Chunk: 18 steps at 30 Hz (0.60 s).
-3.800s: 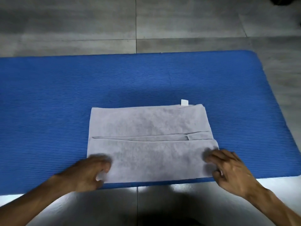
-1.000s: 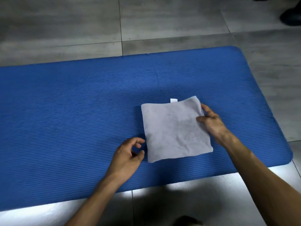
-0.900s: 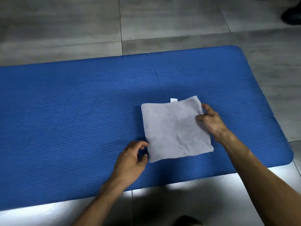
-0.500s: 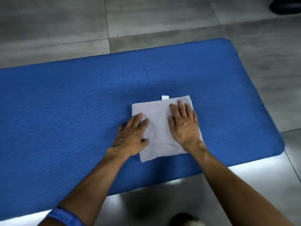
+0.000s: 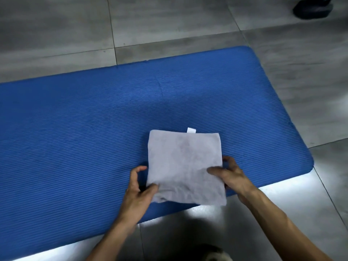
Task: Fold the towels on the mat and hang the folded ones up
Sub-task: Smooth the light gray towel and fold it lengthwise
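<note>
A pale grey towel [image 5: 183,162], folded into a small square with a white tag at its far edge, is over the right part of the blue mat [image 5: 75,129]. Its near edge is raised and hangs past the mat's front edge. My left hand [image 5: 140,187] pinches the near left corner, thumb on top. My right hand [image 5: 230,177] grips the right side near the front, thumb on top and fingers under the edge.
Grey floor tiles [image 5: 169,21] surround the mat. A dark shoe [image 5: 311,7] of another person is at the far right top corner. A bright reflection lies on the floor along the mat's near edge.
Both hands lay flat on the folded towel half a second ago. They have slid to its near corners and gripped them, and the near edge has lifted toward me.
</note>
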Available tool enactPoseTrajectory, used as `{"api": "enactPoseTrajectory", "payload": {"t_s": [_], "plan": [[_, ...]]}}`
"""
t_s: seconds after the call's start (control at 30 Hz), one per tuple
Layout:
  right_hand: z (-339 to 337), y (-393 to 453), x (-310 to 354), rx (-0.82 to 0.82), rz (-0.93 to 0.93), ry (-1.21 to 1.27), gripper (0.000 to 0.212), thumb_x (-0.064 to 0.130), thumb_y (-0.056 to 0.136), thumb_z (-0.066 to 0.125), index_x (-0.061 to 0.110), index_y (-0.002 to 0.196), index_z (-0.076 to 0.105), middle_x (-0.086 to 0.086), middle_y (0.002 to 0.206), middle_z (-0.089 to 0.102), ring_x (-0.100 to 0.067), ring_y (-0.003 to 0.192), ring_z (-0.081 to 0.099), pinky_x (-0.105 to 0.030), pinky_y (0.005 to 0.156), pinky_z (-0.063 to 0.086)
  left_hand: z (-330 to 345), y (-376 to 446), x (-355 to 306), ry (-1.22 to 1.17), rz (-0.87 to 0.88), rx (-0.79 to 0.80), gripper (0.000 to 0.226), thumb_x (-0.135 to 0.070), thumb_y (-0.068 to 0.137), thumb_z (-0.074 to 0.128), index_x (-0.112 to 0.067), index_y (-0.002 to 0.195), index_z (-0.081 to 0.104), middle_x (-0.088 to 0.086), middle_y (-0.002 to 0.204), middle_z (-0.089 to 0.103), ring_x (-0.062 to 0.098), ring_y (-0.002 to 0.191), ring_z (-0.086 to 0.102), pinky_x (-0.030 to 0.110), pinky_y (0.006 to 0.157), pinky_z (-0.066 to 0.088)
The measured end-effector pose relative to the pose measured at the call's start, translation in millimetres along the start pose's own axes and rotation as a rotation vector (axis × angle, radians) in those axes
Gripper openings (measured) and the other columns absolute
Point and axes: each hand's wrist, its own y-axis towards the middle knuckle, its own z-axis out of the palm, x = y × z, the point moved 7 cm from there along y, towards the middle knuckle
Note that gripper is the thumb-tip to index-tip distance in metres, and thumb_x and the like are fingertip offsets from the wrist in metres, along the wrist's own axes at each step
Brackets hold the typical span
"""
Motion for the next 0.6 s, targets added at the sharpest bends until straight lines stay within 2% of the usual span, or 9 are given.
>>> {"api": "enactPoseTrajectory", "payload": {"t_s": [0.1,0.17,0.2,0.27,0.33,0.4,0.47,0.53,0.6], "plan": [[-5,-27,0,0.135,0.044,0.096,0.068,0.034,0.056,0.083,0.026,0.119,0.060,-0.005,0.097,0.072,-0.029,0.080,0.069,-0.043,0.071,0.057,-16,-19,-26,0.069,-0.001,0.205,0.038,-0.026,0.081,0.067,-0.047,0.111,0.057,-0.003,0.065,0.063,0.014,0.055,0.054,0.025,0.054,0.043],[-5,-45,11,0.291,0.061,0.287,0.058,0.029,0.056,0.087,0.012,0.109,0.070,-0.017,0.097,0.069,-0.035,0.079,0.061,-0.046,0.074,0.055,-29,-29,-53,-0.071,-0.048,0.304,0.027,-0.021,0.088,0.060,-0.039,0.106,0.067,-0.003,0.059,0.054,0.009,0.048,0.040,0.020,0.045,0.028],[-5,-55,21,0.357,0.076,0.386,0.049,0.028,0.055,0.085,0.006,0.097,0.074,-0.019,0.094,0.068,-0.035,0.078,0.060,-0.043,0.074,0.054,-37,-30,-65,-0.129,-0.069,0.301,0.026,-0.018,0.090,0.054,-0.033,0.105,0.069,0.000,0.056,0.052,0.008,0.045,0.038,0.017,0.042,0.024],[-6,-63,44,0.409,0.106,0.527,0.022,0.026,0.057,0.072,0.008,0.068,0.075,-0.010,0.072,0.070,-0.023,0.059,0.066,-0.028,0.054,0.055,-47,-22,-82,-0.221,-0.139,0.269,0.026,-0.016,0.093,0.045,-0.018,0.092,0.070,0.004,0.049,0.051,0.008,0.036,0.036,0.012,0.036,0.022],[-10,-55,62,0.376,0.196,0.653,0.013,0.026,0.074,0.062,0.013,0.070,0.066,-0.001,0.053,0.063,-0.012,0.040,0.058,-0.019,0.038,0.048,-51,-12,-100,-0.383,-0.218,0.259,0.028,-0.022,0.094,0.041,-0.010,0.079,0.062,0.009,0.051,0.057,0.009,0.034,0.041,0.010,0.031,0.027],[-11,-35,75,0.287,0.246,0.795,0.024,0.033,0.095,0.044,0.011,0.097,0.055,-0.008,0.064,0.068,-0.015,0.040,0.058,-0.018,0.037,0.046,-58,8,-109,-0.673,-0.252,0.207,0.026,-0.027,0.094,0.038,-0.009,0.087,0.055,0.014,0.066,0.067,0.012,0.039,0.051,0.012,0.034,0.035],[-11,-14,85,0.174,0.194,0.931,0.026,0.033,0.100,0.037,0.013,0.116,0.039,-0.018,0.087,0.072,-0.022,0.049,0.065,-0.020,0.041,0.048,-70,33,-107,-0.879,-0.209,0.074,0.020,-0.026,0.095,0.039,-0.010,0.099,0.048,0.018,0.079,0.072,0.018,0.048,0.060,0.015,0.041,0.042],[-10,2,92,0.080,0.079,0.917,0.022,0.029,0.100,0.041,0.015,0.115,0.040,-0.018,0.103,0.070,-0.027,0.066,0.070,-0.025,0.049,0.053,-74,48,-96,-0.789,-0.157,-0.066,0.012,-0.023,0.094,0.045,-0.014,0.100,0.049,0.016,0.086,0.072,0.021,0.059,0.065,0.021,0.049,0.048],[1,8,95,0.026,-0.018,0.680,0.022,0.026,0.096,0.050,0.013,0.115,0.051,-0.012,0.111,0.068,-0.026,0.081,0.067,-0.031,0.058,0.055,-67,57,-73,-0.459,-0.092,-0.145,0.012,-0.021,0.091,0.056,-0.017,0.102,0.056,0.010,0.090,0.068,0.019,0.069,0.063,0.027,0.056,0.047]]}}
